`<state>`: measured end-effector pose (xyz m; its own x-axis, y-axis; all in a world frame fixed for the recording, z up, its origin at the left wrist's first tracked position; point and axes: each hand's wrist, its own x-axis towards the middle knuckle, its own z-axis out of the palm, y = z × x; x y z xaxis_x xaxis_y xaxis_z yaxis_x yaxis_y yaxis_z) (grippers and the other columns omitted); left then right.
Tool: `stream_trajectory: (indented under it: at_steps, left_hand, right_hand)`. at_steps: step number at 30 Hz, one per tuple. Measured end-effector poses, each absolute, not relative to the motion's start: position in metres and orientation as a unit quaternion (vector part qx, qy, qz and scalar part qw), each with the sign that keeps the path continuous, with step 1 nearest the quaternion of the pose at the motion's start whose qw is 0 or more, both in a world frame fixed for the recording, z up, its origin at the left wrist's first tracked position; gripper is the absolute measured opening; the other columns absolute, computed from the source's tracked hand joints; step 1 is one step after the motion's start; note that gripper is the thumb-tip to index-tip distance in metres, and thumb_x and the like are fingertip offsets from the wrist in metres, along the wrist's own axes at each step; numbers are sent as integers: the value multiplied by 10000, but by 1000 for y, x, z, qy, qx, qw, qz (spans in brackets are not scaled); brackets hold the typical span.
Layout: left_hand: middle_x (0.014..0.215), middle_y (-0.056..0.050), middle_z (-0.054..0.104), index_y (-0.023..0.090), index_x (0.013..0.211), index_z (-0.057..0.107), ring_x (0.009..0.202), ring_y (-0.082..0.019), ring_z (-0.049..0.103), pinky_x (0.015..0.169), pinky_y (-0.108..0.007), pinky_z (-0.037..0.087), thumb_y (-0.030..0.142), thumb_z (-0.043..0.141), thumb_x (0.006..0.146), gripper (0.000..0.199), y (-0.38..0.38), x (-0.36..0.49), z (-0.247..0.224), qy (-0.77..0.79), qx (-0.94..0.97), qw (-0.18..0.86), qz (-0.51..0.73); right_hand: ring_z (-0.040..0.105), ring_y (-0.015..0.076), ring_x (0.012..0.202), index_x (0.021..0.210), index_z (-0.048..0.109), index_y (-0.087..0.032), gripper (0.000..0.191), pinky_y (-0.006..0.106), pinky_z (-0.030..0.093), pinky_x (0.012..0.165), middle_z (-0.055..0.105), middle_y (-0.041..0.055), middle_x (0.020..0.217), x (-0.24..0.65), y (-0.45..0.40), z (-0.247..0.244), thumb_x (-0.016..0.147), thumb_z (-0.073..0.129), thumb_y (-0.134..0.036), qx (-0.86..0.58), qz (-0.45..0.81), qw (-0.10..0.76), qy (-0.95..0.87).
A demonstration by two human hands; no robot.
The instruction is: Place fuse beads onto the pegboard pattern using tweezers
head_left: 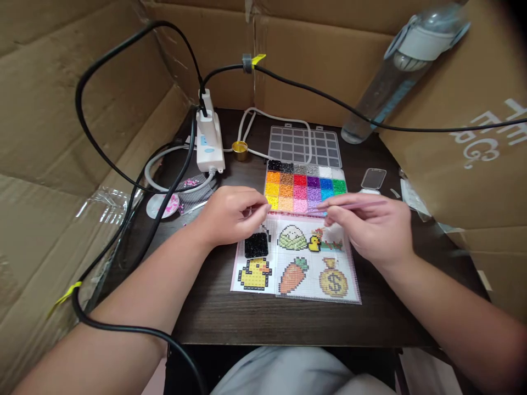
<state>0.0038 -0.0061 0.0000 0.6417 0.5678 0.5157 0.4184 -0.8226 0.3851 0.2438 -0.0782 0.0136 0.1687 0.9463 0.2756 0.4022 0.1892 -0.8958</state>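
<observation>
Beads (302, 189), tiny, light and apt to roll, are sorted by colour in a lidded tray on the counter (214, 312), just behind the pattern sheet (296, 263). Pink tweezers (349, 206) are pinched in the right hand (370, 225); the left hand (233, 214) is curled, fingertips together, its contents not discernible. Single beads are judged best lifted by tweezer tips.

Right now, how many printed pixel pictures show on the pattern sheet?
5 clearly: green-white dumpling and small yellow duck in the upper row; yellow chick, orange carrot and dollar money bag in the lower row. The hands may hide others.
</observation>
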Motion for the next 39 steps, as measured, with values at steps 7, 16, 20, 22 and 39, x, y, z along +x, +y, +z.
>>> stream_trajectory:
  at_steps: [7, 16, 20, 22, 39]
  left_hand:
    - [595, -6, 607, 130, 725, 684, 517, -86, 488, 504, -224, 356, 170, 557, 838, 175, -5, 3, -2, 277, 897, 124, 321]
    - [607, -6, 618, 145, 730, 679, 524, -90, 498, 512, -228, 368, 184, 531, 853, 197, -5, 2, 0, 288, 894, 134, 315]
    - [605, -6, 614, 142, 728, 679, 519, -89, 491, 507, -230, 360, 182, 537, 852, 193, -5, 2, 0, 287, 895, 132, 314]
    - [605, -8, 612, 138, 727, 680, 521, -89, 491, 508, -230, 360, 183, 540, 853, 193, -5, 2, 0, 290, 895, 134, 312]
    - [600, -7, 608, 139, 724, 677, 519, -91, 486, 512, -232, 355, 184, 546, 845, 184, -5, 1, -1, 291, 895, 128, 313]
  right_hand:
    - [666, 144, 620, 737, 747, -170, 40, 269, 548, 549, 735, 42, 735, 208, -30, -1, 747, 728, -203, -559, 332, 486, -584]
    - [691, 148, 651, 749, 741, -187, 34, 271, 580, 591, 747, 30, 740, 204, -30, -16, 733, 721, -209, -562, 355, 479, -573]
    - [704, 156, 693, 750, 743, -188, 34, 276, 584, 621, 756, 35, 773, 204, -29, -16, 738, 719, -209, -560, 347, 475, -583]
    - [706, 157, 701, 747, 742, -189, 35, 276, 585, 625, 758, 37, 785, 204, -29, -17, 740, 721, -215, -559, 347, 473, -586]
    - [679, 140, 608, 752, 744, -187, 54, 254, 567, 546, 745, 28, 719, 204, -28, -21, 737, 721, -233, -563, 353, 478, -575]
